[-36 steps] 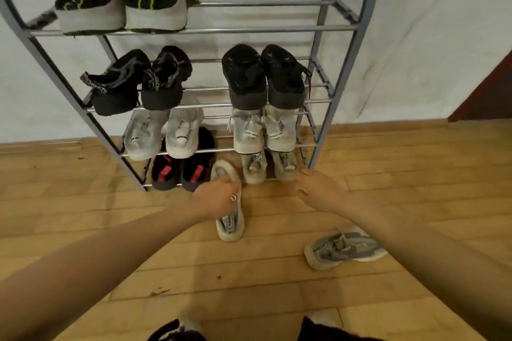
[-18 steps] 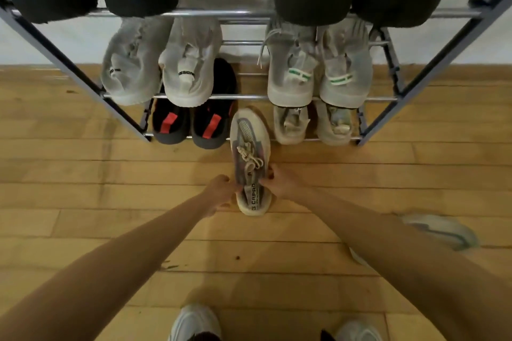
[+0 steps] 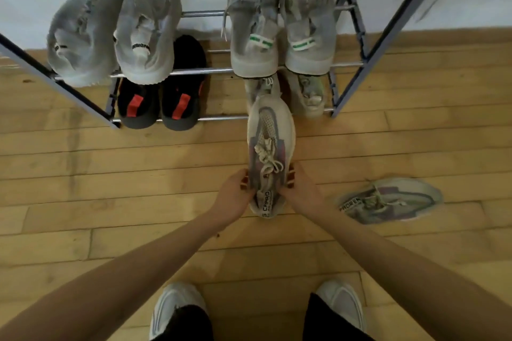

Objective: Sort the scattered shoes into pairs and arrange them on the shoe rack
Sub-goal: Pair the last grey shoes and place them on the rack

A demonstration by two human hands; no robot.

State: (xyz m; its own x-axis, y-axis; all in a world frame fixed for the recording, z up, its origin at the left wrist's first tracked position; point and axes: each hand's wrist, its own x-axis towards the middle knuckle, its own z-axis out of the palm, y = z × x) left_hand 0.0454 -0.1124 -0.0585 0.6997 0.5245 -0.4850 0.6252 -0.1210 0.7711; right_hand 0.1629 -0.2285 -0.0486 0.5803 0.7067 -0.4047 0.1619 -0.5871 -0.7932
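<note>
Feet: two white shoes [image 3: 177,310] on the wood floor [image 3: 83,202].
Hands: left hand [image 3: 232,199] and right hand [image 3: 300,192] pinch the held shoe [image 3: 270,155] at its heel sides.
Writing: heel tab reads "CAPRO".
Other shoe [image 3: 389,200]: lies on the floor to the right, tab partly reads "PHOREN".
Shoe rack [image 3: 177,72]: held shoe's toe touches its bottom shelf; black shoes with red tabs [image 3: 160,102] sit there.

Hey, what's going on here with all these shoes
A person is sorting shoes onto a metal shoe rack. Both hands, left hand and right hand, grip the heel end of a grey sneaker, its toe pointing at the bottom shelf. Its match, the other grey sneaker, lies on the wooden floor to the right. The rack's visible shelves already hold pairs.
</note>
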